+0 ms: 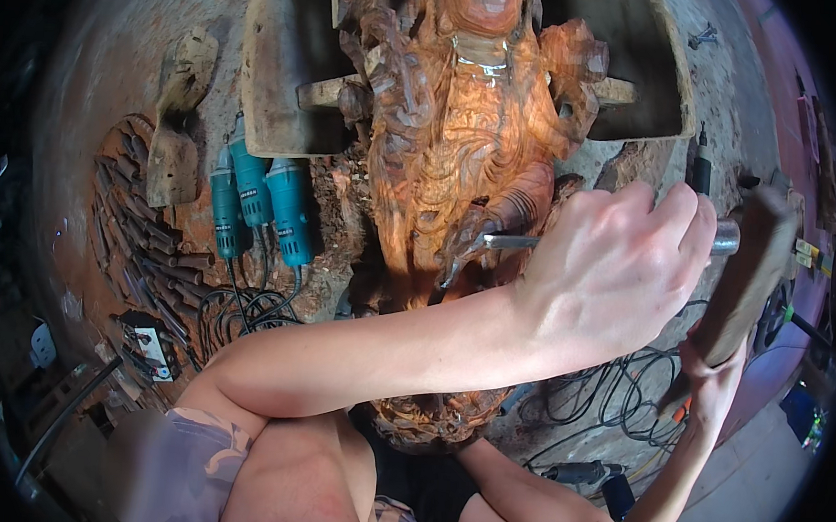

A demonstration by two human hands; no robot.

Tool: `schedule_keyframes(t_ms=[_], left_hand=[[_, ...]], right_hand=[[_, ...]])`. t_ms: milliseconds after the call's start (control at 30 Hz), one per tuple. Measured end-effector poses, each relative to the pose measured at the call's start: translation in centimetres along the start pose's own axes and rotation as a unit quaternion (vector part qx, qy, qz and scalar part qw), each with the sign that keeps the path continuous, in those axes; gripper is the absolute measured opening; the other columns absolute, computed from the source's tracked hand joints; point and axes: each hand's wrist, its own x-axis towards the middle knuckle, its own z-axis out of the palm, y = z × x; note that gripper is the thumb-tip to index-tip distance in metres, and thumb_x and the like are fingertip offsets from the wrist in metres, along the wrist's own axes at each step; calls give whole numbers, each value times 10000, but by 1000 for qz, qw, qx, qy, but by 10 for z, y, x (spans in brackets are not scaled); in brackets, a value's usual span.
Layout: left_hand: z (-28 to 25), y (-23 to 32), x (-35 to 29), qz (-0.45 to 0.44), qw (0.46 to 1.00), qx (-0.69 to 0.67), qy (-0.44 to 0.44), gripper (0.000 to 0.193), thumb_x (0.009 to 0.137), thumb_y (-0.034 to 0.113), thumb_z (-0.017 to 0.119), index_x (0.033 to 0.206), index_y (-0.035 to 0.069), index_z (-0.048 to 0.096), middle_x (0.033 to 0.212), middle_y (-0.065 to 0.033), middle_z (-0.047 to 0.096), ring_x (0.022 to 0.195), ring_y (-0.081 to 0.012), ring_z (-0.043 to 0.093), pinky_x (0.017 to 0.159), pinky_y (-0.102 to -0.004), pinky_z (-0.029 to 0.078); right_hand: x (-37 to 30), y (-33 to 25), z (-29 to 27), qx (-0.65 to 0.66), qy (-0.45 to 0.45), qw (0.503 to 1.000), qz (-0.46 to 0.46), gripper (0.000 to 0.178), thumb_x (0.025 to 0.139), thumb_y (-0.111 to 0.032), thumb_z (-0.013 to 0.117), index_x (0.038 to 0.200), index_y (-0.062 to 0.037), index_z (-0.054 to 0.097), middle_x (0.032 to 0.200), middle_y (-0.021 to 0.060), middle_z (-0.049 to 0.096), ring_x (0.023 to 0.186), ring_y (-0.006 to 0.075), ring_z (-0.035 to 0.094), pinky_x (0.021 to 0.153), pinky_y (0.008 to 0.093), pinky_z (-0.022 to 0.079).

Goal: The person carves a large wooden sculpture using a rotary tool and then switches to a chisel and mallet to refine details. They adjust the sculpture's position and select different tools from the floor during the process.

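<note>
A carved wooden figure [462, 168] with robe folds lies in front of me, between my legs at its near end. My left arm reaches across it to the right. My left hand [619, 264] is closed round a metal carving chisel [510, 241], whose tip points left at the carving's right side. The chisel's round metal butt end sticks out beyond my knuckles. At the right, my right hand [715, 380] grips a wooden mallet [748, 272], held upright beside that butt end. Whether mallet and chisel touch, I cannot tell.
Teal power tools [292, 215] with black cables lie left of the carving, near many loose chisels [142, 235] and a curved wood piece [179, 122]. A hollowed wooden trough [282, 138] stands behind the figure. Cables [611, 397] coil at the right. A power strip [154, 353] sits lower left.
</note>
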Motion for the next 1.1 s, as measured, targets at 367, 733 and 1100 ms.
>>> schedule_keyframes(t_ms=[367,733,1100], left_hand=[[-2,-3,-5,27,999,-5,20,370,745,138,638,1036,-90,657,822,-110,605,625,-170,607,463,-274,488],[-7,-3,-8,36,999,-14,31,352,754,145,634,1017,-89,658,822,-109,600,618,-161,595,451,-263,478],[-8,-2,-9,11,999,-15,30,335,770,137,632,1024,-80,661,835,-115,615,638,-168,622,466,-285,497]], right_hand=[[-6,5,-1,-11,3,1000,-5,548,694,-4,712,1209,-15,526,857,29,605,762,110,586,660,253,484],[-12,7,-4,-33,11,999,-31,512,683,-16,729,1157,-43,536,908,22,597,778,97,568,680,245,478],[-11,1,0,-10,-23,1000,3,555,681,22,716,1201,-26,529,846,20,596,755,97,576,703,258,485]])
